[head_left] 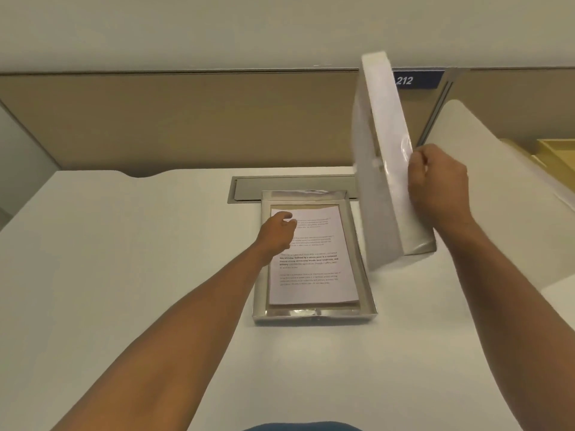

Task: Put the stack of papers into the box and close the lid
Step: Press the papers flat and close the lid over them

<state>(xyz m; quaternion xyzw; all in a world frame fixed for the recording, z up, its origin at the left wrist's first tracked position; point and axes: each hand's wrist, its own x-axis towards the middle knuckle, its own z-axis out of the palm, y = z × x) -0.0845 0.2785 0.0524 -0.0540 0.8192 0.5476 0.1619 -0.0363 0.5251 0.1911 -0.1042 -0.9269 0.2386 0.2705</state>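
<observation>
A shallow silver-walled box (368,290) lies open on the white desk, just in front of me. The stack of printed papers (314,265) lies flat inside it, slightly askew. My left hand (277,234) rests on the upper left corner of the papers, fingers curled down onto the sheet. My right hand (435,188) grips the white lid (385,169) by its right edge and holds it upright in the air, to the right of and above the box.
A grey cable slot (280,186) runs across the desk behind the box. A beige partition (186,119) closes the back, with a blue "212" sign (417,79). To the right sits a second white desk surface (485,181) and a yellow tray (557,154).
</observation>
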